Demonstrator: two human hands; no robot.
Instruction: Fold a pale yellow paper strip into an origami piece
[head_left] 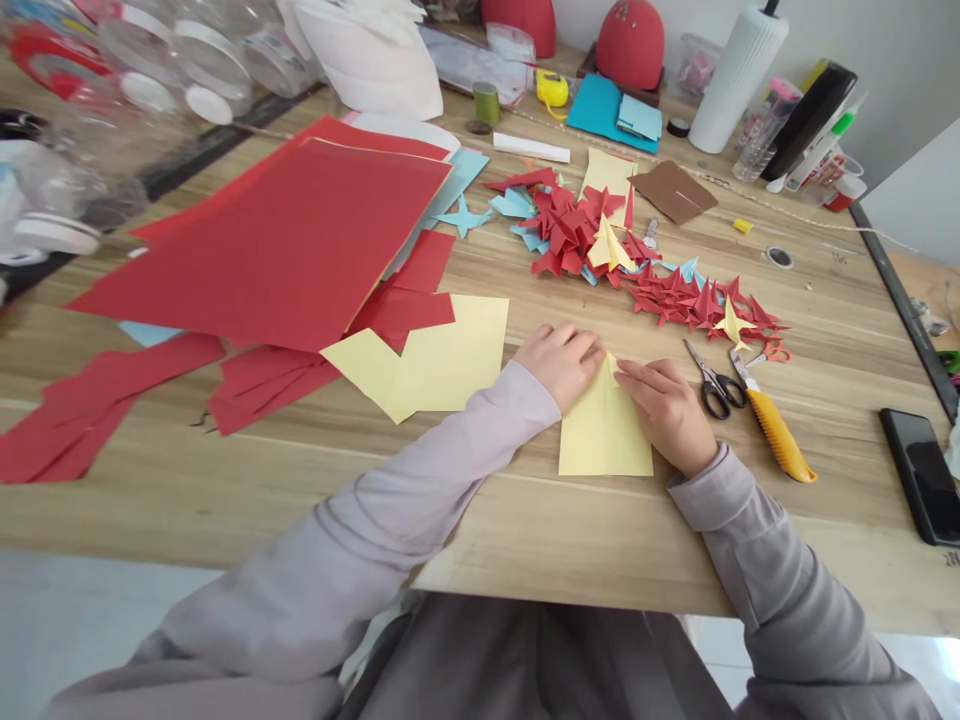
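A pale yellow sheet (pixel 606 440) lies on the wooden table in front of me, its far end coming to a point and a crease running down its middle. My left hand (pixel 561 365) presses on the sheet's upper left edge, fingers bent and close together. On the upper right edge rests my right hand (pixel 667 405), its fingers together and touching the paper near the point. Left of my left hand lies a larger yellow sheet (pixel 457 350) with a notched end.
Large red sheets (pixel 300 240) and red strips (pixel 97 400) cover the left. Folded red stars (pixel 570 230) lie beyond my hands. To the right are black-handled scissors (pixel 716 385), a yellow-handled knife (pixel 780 430) and a phone (pixel 922 475). Plastic jars (pixel 210 60) stand back left.
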